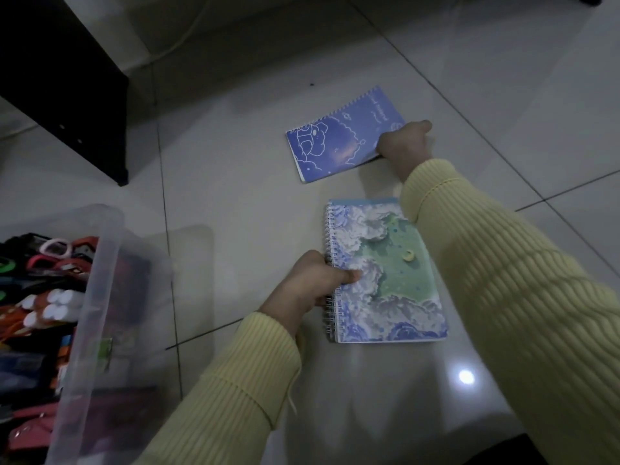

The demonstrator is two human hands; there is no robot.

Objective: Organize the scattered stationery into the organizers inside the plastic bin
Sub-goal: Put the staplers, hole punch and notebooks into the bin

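Okay, looking straight down at a pale tiled floor (235, 169) in pretty dim light. Got two spiral notebooks lying flat out there, well right of the bin and not in it yet. Nearer one: cloud notebook (392, 290), puffy blue-white cloud pattern around a green patch, spiral along its left edge. Left hand (310, 285) clamped onto that spiral edge about halfway along, thumb on top of the cover, fingers curled round the coil side. Farther out, just beyond and not touching: blue notebook (339, 139) with white line doodles, turned at an angle, spiral on its far edge. Right hand (404, 144) grabbing its right corner, curled over the edge; can't really make out the exact finger placement from this angle. Long ribbed yellow sleeves (503, 280) on both arms, right one passing over the cloud notebook's far right corner. Over at the near left: clear plastic bin (100, 263), cut off by the frame, already packed with stuff: white-capped tubes (60, 305), something pink with loops (55, 251), a pink pouch (30, 427) at the near end, plus a jumble of dark and orange bits too blurry to name. Also a translucent flat panel (193, 280) lying on the floor just right of the bin, maybe the lid, hard to say. Far left, a big dark piece of furniture (67, 78), and a thin pale cable (188, 38) running along the floor farther out.
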